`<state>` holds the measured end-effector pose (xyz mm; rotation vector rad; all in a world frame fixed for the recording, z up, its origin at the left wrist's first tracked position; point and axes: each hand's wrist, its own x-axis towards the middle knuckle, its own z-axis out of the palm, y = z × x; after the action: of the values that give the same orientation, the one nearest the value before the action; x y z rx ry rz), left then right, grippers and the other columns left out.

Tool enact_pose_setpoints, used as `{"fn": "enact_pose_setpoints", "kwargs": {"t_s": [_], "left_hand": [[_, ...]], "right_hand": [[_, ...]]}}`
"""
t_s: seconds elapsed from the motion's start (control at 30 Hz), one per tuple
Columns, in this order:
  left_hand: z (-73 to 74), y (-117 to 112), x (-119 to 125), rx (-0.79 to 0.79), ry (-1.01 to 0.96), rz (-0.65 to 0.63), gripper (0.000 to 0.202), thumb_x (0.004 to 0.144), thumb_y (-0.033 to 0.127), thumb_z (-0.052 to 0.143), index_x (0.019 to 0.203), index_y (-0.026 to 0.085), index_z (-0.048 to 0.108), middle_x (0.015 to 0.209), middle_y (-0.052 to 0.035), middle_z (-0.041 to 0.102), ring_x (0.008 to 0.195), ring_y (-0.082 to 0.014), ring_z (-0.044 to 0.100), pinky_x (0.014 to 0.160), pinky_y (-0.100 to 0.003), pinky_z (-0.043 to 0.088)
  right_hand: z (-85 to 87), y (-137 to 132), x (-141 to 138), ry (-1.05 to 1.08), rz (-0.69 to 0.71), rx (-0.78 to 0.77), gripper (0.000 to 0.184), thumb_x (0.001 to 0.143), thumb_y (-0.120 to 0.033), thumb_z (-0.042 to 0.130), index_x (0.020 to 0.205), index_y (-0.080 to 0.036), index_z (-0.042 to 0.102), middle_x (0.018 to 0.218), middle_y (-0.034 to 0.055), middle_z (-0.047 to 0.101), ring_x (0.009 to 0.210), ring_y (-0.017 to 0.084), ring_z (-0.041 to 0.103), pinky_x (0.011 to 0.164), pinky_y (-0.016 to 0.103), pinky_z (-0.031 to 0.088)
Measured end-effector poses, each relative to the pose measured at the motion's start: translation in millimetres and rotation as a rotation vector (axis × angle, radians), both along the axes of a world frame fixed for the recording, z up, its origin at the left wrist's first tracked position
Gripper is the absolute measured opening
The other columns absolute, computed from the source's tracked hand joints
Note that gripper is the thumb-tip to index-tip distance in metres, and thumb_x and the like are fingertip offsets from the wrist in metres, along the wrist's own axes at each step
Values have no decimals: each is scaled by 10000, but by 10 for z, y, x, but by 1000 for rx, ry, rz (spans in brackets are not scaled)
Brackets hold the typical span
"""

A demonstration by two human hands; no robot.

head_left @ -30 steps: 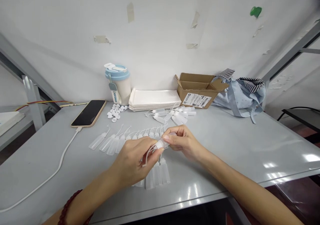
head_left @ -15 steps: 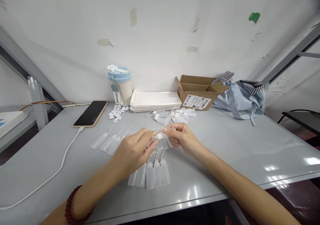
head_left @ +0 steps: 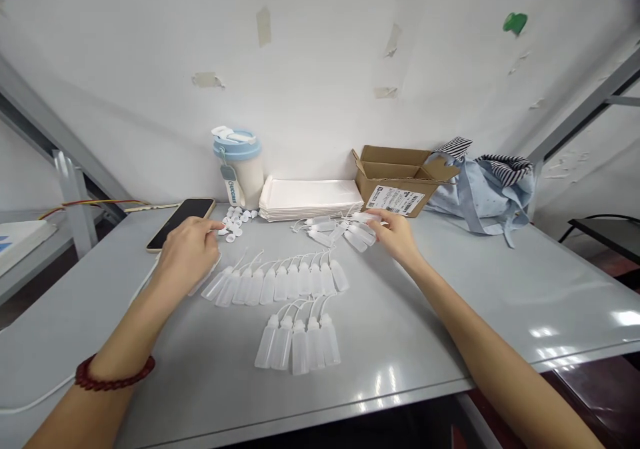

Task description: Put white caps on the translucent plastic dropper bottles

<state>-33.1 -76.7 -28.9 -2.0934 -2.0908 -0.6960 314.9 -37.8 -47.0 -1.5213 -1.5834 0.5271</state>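
Observation:
My left hand (head_left: 189, 254) is at the small white caps (head_left: 234, 226), its index finger stretched to the pile's near left edge; its other fingers are partly hidden. My right hand (head_left: 396, 237) has its thumb and index finger closed on the end of a small translucent squeeze bottle (head_left: 364, 217) in a loose pile. Below lies a slanting row of similar bottles (head_left: 281, 282), their thin white straps pointing away from me. My left hand partly covers the row's leftmost bottle. A shorter row of bottles (head_left: 299, 344) lies closer to me.
At the back stand a cup with a blue lid (head_left: 240, 169), a stack of white sheets (head_left: 310, 199) and an open cardboard box (head_left: 395, 189). A light blue cloth bag (head_left: 485, 199) lies right of the box. A phone (head_left: 183, 219) on a white cable (head_left: 145, 281) rests at left.
My hands have parted from the bottle they held together, now in the slanting row. My left hand moved left to the caps, my right hand moved away from me to the loose bottle pile.

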Motion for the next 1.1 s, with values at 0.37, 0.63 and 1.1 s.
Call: {"fn": "enact_pose_setpoints", "kwargs": {"t_s": [0.37, 0.63, 1.1], "left_hand": [[-194, 108, -69, -152, 99, -196, 429, 738, 109, 362, 1005, 160, 694, 1076, -115, 678, 986, -282, 612, 883, -415, 455], [-303, 152, -130, -173, 149, -212, 480, 680, 52, 382, 1037, 152, 689, 1093, -140, 667, 1075, -311, 569, 911, -438, 423], [-208, 145, -57, -237, 109, -164, 466, 658, 89, 366, 945, 114, 733, 987, -163, 705, 988, -321, 600, 916, -445, 409]], "right_hand": [[111, -178, -124, -144, 16, 140, 179, 773, -276, 537, 861, -152, 632, 984, 81, 632, 497, 109, 491, 638, 315, 410], [157, -315, -246, -118, 269, 42, 87, 792, -216, 514, 753, -165, 574, 670, -10, 591, 453, 81, 427, 474, 226, 331], [77, -341, -335, -223, 456, -52, 104, 767, -118, 503, 695, -162, 564, 571, -29, 548, 521, 99, 464, 512, 213, 335]]}}
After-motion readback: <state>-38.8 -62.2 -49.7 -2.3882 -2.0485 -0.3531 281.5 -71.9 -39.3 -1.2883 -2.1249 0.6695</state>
